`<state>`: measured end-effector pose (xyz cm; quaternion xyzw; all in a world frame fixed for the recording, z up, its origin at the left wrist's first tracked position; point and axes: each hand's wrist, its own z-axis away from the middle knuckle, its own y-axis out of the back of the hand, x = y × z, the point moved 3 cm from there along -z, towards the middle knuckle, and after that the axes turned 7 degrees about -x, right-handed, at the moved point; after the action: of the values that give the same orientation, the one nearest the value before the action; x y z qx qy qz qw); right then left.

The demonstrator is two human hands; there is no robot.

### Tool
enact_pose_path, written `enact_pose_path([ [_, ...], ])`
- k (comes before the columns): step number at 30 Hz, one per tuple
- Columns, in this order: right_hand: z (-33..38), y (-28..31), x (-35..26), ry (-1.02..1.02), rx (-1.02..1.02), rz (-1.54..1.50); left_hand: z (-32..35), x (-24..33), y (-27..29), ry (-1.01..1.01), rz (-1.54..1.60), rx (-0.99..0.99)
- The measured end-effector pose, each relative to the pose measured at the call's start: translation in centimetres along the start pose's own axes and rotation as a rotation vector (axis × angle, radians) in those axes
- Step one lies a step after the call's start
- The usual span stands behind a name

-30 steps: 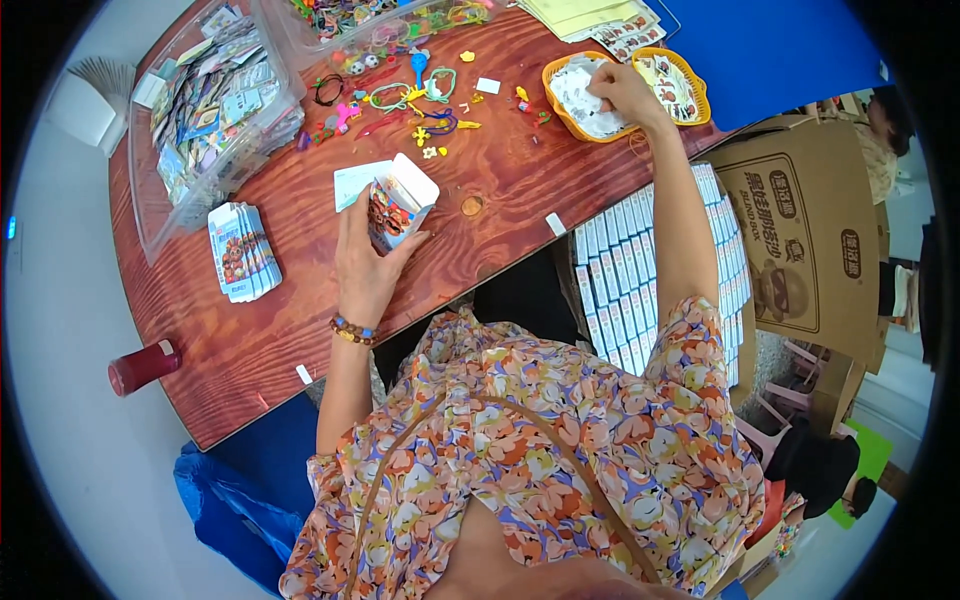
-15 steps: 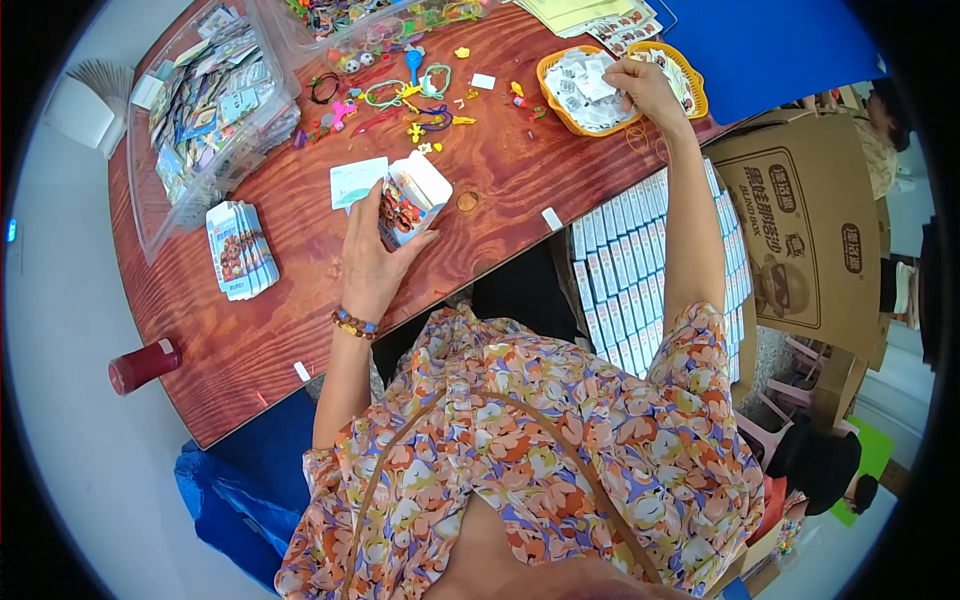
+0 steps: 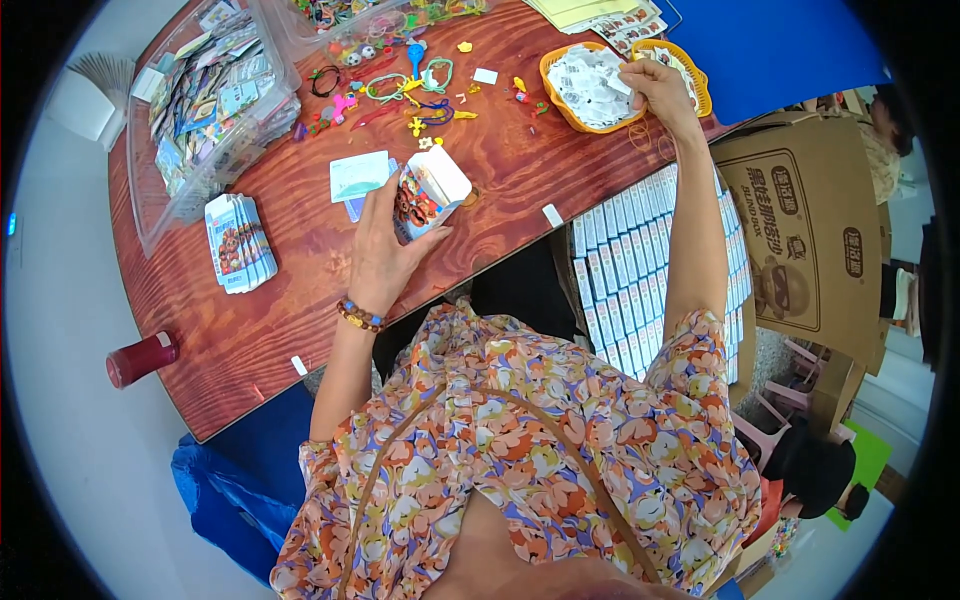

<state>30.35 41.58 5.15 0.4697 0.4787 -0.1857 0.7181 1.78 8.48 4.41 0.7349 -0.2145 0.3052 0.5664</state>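
Note:
My left hand [image 3: 381, 250] holds a small printed box [image 3: 425, 194] with its white flap open, just above the brown wooden table [image 3: 300, 270]. A pale green card [image 3: 359, 175] lies right behind it. My right hand [image 3: 657, 85] reaches far out to an orange tray [image 3: 560, 100] full of small white packets and pinches one white packet [image 3: 619, 84] at the tray's right rim. A second orange tray [image 3: 696, 80] sits just beyond that hand.
Colourful small toys and rings [image 3: 410, 85] are scattered mid-table. A clear bin of packets [image 3: 215, 95] stands at the left, a stack of flat boxes [image 3: 238, 243] beside it. Rows of finished boxes [image 3: 640, 240] and a cardboard carton [image 3: 800, 240] are at my right. A red cylinder [image 3: 140, 359] stands on the floor.
My right hand has shifted a little to the right over the orange tray and closed on a white packet. My left hand still holds the box in about the same place.

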Motion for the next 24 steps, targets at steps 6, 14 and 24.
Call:
enact_pose_path([
  [6,1.6,-2.5,-3.2,-0.004,-0.135,-0.118,-0.3,-0.1,-0.8,0.053,-0.053,-0.004],
  [14,7.2,-15.7,-12.1,0.358,-0.290,0.078,-1.4,0.8,-1.7,-0.006,-0.144,0.069],
  [24,7.5,-16.2,-12.8,0.477,-0.242,0.499,-0.5,-0.1,-2.3,0.008,-0.141,0.081],
])
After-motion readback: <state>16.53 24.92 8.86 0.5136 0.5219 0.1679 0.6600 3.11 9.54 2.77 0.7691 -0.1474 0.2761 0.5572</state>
